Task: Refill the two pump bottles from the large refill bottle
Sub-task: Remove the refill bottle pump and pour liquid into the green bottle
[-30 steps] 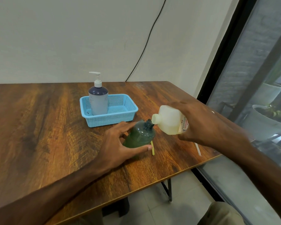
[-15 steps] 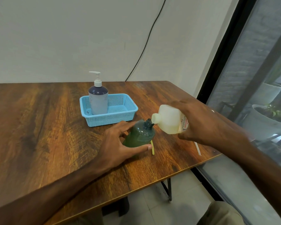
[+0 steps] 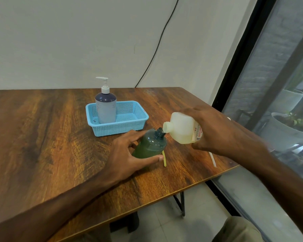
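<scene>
Wood-grain table (image 3: 42, 137): brown surface carrying every item; its near right corner lies close to the window.
Green bottle (image 3: 150, 145): translucent, pump removed, standing near the middle of the table, its open neck tilted slightly to the right.
Left hand (image 3: 128, 152): grasping the green bottle from the left, thumb along the near side, fingers around the far side.
Refill bottle (image 3: 181, 129): pale, translucent, tipped almost horizontal, its spout touching or just above the green bottle's neck; a stream cannot be made out.
Right hand (image 3: 215, 130): wrapped around the base end of the refill bottle, holding it off the table.
Blue basket (image 3: 129, 126): perforated plastic, on the far side of the green bottle.
Grey-blue pump bottle (image 3: 105, 106): upright in the left part of the basket, white pump fitted.
Yellow tube (image 3: 164, 159): lying on the table just right of the green bottle.
White tube (image 3: 213, 160): lying near the right table edge, partly hidden under the right forearm.
</scene>
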The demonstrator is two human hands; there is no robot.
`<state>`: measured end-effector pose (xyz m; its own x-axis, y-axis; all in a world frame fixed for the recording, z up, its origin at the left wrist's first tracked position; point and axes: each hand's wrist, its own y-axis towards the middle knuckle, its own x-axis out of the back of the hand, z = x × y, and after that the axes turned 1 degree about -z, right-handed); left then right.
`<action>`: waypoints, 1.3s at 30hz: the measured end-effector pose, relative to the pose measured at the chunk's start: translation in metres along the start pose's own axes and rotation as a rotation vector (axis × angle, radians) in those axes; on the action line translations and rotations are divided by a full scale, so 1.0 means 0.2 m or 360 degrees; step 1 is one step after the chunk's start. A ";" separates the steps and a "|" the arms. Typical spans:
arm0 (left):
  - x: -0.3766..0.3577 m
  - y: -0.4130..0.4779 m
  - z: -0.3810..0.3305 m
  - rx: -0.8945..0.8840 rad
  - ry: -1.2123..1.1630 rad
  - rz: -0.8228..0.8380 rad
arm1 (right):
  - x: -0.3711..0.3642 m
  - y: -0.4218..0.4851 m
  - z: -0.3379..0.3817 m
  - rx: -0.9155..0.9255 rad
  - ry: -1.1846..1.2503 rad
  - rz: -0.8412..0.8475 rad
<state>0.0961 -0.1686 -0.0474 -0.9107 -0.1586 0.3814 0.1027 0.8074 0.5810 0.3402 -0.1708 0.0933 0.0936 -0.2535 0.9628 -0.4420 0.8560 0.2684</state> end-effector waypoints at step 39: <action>0.00 0.00 0.01 0.0021 -0.0008 -0.0003 | 0.02 0.02 0.02 0.0012 -0.0016 -0.0004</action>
<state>0.0946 -0.1670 -0.0481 -0.9127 -0.1574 0.3770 0.0959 0.8145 0.5721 0.3358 -0.1709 0.0980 0.0855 -0.2603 0.9617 -0.4486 0.8518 0.2704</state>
